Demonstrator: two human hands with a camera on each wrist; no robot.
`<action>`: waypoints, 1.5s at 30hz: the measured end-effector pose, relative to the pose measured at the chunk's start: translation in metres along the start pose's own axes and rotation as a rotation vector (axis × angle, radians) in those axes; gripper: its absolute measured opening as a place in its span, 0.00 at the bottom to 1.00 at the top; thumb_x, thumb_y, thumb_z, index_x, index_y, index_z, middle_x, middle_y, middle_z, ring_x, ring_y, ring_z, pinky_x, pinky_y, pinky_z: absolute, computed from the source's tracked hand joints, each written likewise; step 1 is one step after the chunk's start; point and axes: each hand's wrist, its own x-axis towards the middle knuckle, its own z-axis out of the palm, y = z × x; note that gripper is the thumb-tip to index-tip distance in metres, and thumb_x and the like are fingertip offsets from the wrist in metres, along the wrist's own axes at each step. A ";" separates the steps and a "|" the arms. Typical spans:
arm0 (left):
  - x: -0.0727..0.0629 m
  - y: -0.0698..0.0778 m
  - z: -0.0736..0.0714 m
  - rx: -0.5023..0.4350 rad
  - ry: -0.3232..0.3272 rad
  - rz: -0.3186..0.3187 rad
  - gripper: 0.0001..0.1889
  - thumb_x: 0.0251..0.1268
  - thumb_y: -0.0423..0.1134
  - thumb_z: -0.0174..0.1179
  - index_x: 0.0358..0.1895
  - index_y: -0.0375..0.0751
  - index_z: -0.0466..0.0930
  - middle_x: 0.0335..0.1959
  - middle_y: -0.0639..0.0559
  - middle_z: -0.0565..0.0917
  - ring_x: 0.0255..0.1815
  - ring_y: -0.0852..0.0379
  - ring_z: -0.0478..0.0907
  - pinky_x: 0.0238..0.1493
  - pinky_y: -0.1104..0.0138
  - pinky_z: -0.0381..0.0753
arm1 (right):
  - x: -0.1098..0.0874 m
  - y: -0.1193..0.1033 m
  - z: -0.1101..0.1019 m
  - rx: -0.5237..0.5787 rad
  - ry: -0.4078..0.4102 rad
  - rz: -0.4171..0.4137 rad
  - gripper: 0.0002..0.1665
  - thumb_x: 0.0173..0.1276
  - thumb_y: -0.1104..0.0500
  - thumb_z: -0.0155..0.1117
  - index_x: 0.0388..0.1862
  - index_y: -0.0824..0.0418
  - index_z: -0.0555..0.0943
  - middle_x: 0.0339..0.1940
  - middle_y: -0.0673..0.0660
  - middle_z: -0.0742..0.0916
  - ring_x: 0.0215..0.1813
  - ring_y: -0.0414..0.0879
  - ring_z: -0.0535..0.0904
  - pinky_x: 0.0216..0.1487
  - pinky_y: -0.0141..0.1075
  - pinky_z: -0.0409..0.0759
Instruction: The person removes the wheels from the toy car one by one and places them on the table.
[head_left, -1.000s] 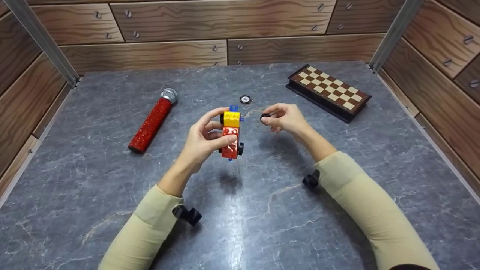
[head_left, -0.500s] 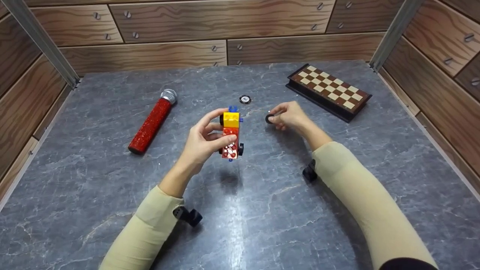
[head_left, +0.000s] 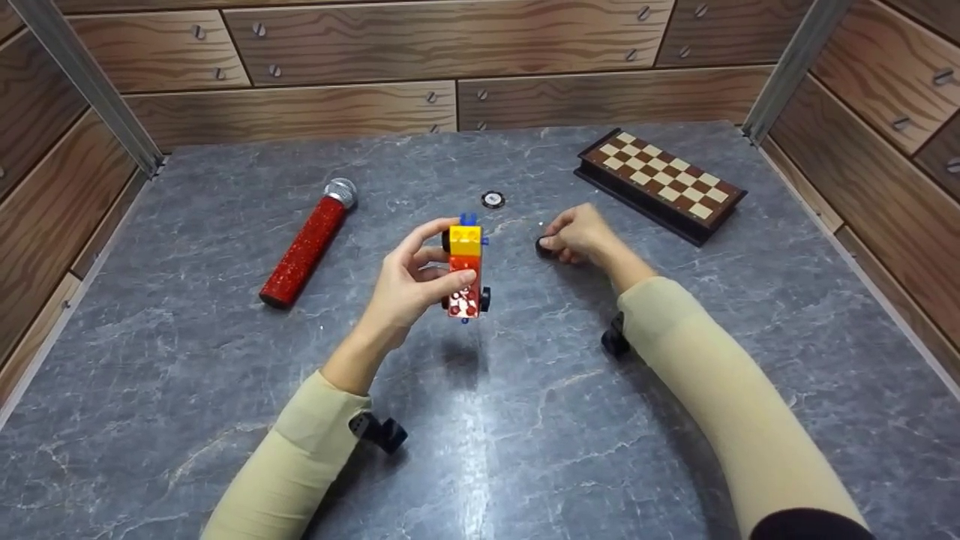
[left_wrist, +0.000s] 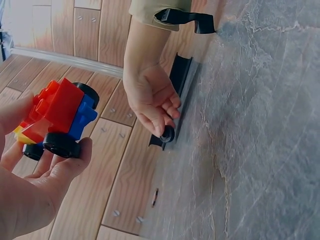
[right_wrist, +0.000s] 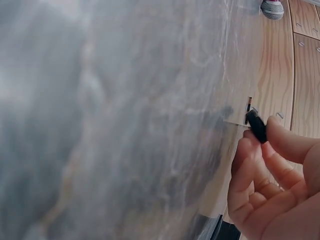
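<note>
My left hand (head_left: pixel 405 277) grips a toy car (head_left: pixel 465 262) above the table, thumb on top and fingers along its left side. The car has red and yellow bricks, a blue base and black wheels. A short blue axle stub (head_left: pixel 485 241) sticks out bare at its far right corner. To the right of the car, my right hand (head_left: pixel 583 234) pinches a loose black wheel (head_left: pixel 542 246) between thumb and fingertips, low over the table. In the right wrist view, the wheel (right_wrist: pixel 256 126) appears nearly edge-on.
A black-and-white poker chip (head_left: pixel 493 199) lies beyond the car. The red glitter microphone (head_left: pixel 307 247) lies at left. At the back right is a folded chessboard box (head_left: pixel 660 184). Wood-patterned walls (head_left: pixel 450 45) border the grey marbled table (head_left: pixel 540 450).
My right hand has moved slightly right, away from the car, and the wheel now appears lower and closer to the table. My left hand and the car have stayed nearly still.
</note>
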 end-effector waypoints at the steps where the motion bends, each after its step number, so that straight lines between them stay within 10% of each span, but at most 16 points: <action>1: 0.000 0.000 0.000 -0.001 -0.002 -0.002 0.32 0.48 0.30 0.70 0.60 0.48 0.72 0.39 0.37 0.79 0.32 0.44 0.81 0.29 0.62 0.80 | 0.000 0.001 0.000 -0.023 0.005 -0.002 0.12 0.56 0.63 0.71 0.36 0.67 0.78 0.17 0.52 0.79 0.15 0.40 0.74 0.16 0.31 0.72; 13: -0.002 0.000 0.000 -0.006 -0.020 -0.003 0.32 0.50 0.31 0.70 0.61 0.48 0.71 0.40 0.36 0.78 0.34 0.42 0.81 0.34 0.57 0.82 | -0.002 0.004 -0.008 -0.121 0.045 -0.021 0.14 0.55 0.62 0.71 0.38 0.67 0.79 0.19 0.52 0.80 0.17 0.39 0.76 0.19 0.32 0.73; 45: 0.000 0.001 -0.002 0.010 -0.002 0.062 0.33 0.46 0.28 0.71 0.60 0.45 0.70 0.38 0.35 0.78 0.33 0.40 0.81 0.38 0.54 0.81 | -0.083 -0.020 0.031 0.347 -0.216 -0.499 0.17 0.61 0.65 0.66 0.46 0.73 0.78 0.34 0.63 0.84 0.30 0.49 0.81 0.35 0.39 0.81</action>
